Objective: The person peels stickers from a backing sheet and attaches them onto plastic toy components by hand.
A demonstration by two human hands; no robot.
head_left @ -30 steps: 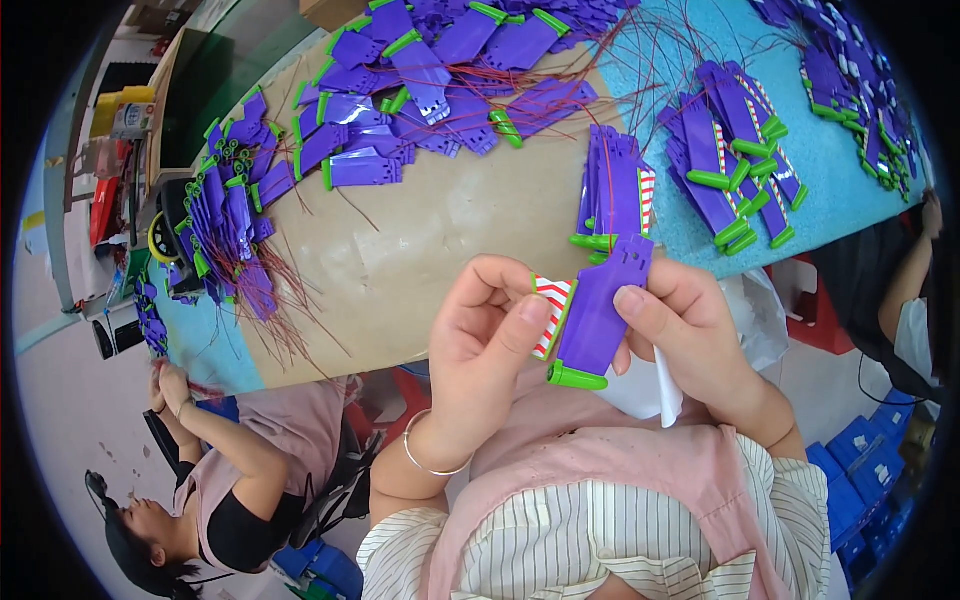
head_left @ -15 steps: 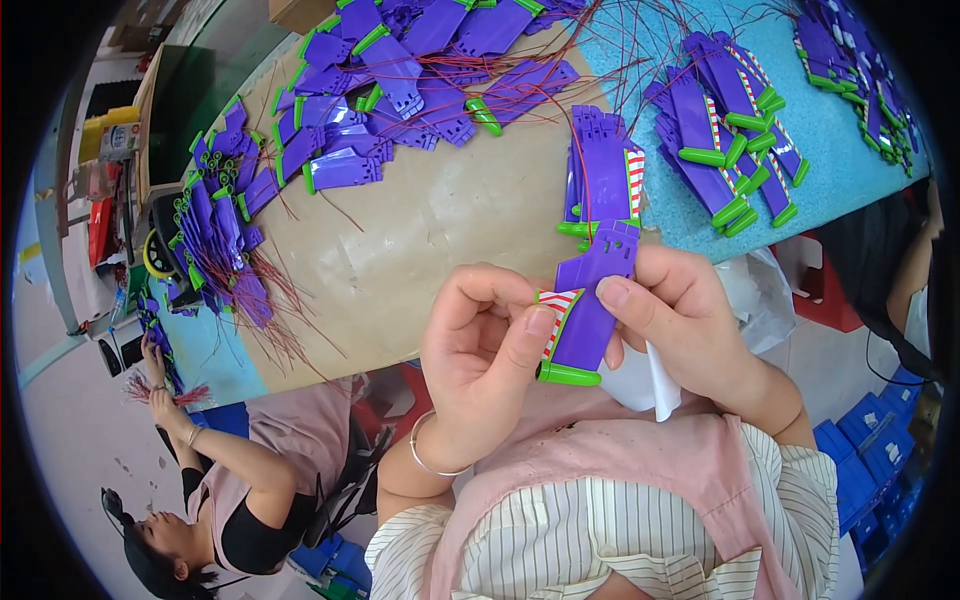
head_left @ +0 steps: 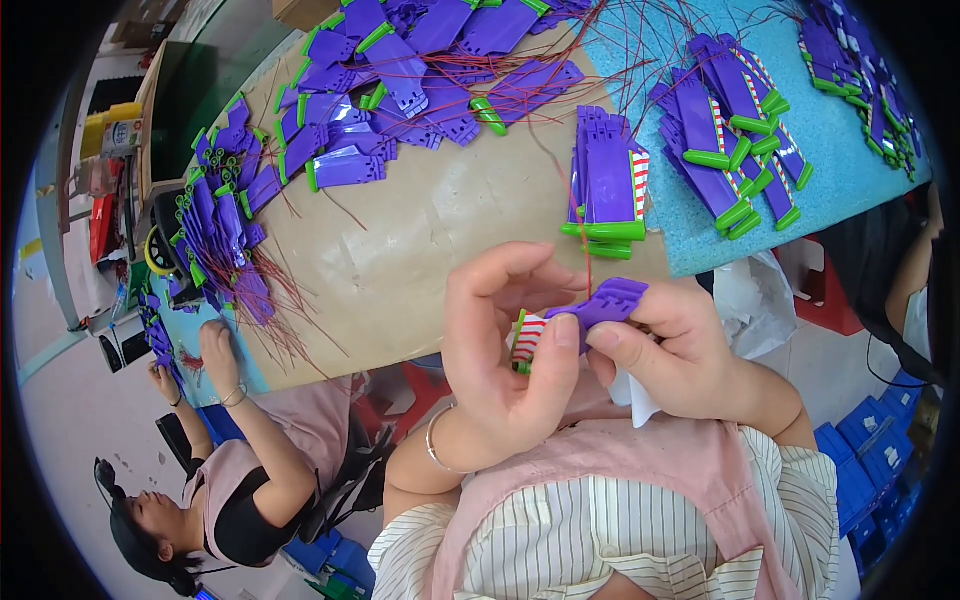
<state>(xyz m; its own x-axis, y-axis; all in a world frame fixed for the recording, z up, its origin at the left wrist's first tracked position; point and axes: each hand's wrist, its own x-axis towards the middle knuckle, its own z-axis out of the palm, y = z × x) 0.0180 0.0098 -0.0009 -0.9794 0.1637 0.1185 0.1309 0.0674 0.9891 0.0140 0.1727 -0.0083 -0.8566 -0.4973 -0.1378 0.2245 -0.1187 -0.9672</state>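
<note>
The left hand and the right hand are both clamped on one purple piece, thumbs nearly meeting on its near face, fingers curled behind. The piece is held just short of the desk's near edge, above the lap, tilted so that its broad face is foreshortened. A red-and-white striped strip with green edging shows beside the left thumb; whether it is joined to the purple piece cannot be told. Good handling here probably means a steady right-hand hold and even, light left-thumb pressure, so nothing flexes or skews. A thin red wire rises from the piece's upper edge toward the desk, so a sharp pull or twist could snag it. A white sheet hangs below the right hand and should stay out of the pinch. Beyond the fingertips, a stack of purple pieces lies close ahead; the bare brown sheet to its left gives the widest room, bounded by the wired pile farther left.
</note>
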